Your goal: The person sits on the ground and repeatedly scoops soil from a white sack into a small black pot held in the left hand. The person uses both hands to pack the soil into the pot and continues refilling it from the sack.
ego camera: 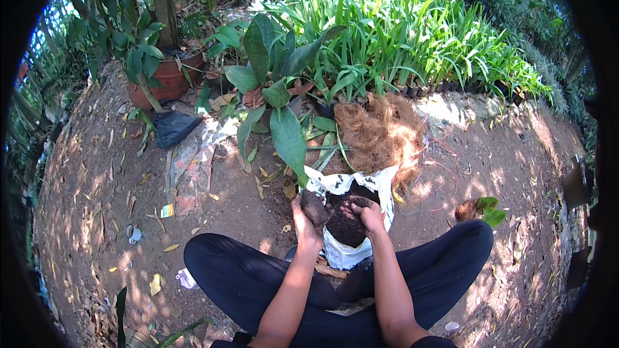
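A white plastic sack [344, 256] with its top folded down stands between my crossed legs, holding dark soil [349, 232]. At its left side my left hand [307, 224] grips a dark brown, rounded clump of soil or fibre [315, 209]; a broad green leaf tip hangs just above it. Over the soil in the sack, my right hand [365, 212] is cupped, palm up, around some dark soil [359, 201]. The two hands are close together, and their fingertips are dirty.
Brown coconut fibre [382, 130] lies behind the sack, beside a broad-leaved plant [290, 140]. Farther back are strappy green seedlings [406, 38] in black bags and a red-brown pot [164, 79]. A white cup [133, 234] lies at left; a sprouting husk [467, 210] lies at right.
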Demonstrator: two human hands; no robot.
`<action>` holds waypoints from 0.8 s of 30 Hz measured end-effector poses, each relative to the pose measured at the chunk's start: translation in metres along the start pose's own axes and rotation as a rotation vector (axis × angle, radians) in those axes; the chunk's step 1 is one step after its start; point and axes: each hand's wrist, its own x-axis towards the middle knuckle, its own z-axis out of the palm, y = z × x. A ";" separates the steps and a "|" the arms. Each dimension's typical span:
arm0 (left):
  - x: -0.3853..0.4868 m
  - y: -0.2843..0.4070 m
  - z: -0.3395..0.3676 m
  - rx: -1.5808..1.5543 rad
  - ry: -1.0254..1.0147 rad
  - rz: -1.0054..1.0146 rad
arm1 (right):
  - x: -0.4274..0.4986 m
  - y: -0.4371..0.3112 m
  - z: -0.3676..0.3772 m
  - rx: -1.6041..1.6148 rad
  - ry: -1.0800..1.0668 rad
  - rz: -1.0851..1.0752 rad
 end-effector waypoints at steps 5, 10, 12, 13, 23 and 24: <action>0.000 0.000 0.000 -0.005 -0.002 -0.002 | -0.001 -0.003 0.003 0.019 -0.028 -0.056; 0.000 0.000 0.000 -0.013 -0.009 -0.007 | 0.001 -0.003 0.001 0.109 -0.022 0.025; 0.001 0.000 0.000 -0.009 -0.006 0.008 | 0.001 -0.002 0.000 0.071 -0.005 0.031; 0.001 0.000 0.000 -0.008 -0.005 0.007 | 0.001 -0.002 0.000 0.035 0.016 0.031; 0.003 -0.002 -0.002 -0.013 -0.013 -0.007 | 0.000 -0.004 0.002 -0.217 0.152 -0.035; 0.003 -0.002 -0.002 -0.018 -0.020 -0.006 | 0.000 -0.003 0.002 -0.166 0.125 -0.025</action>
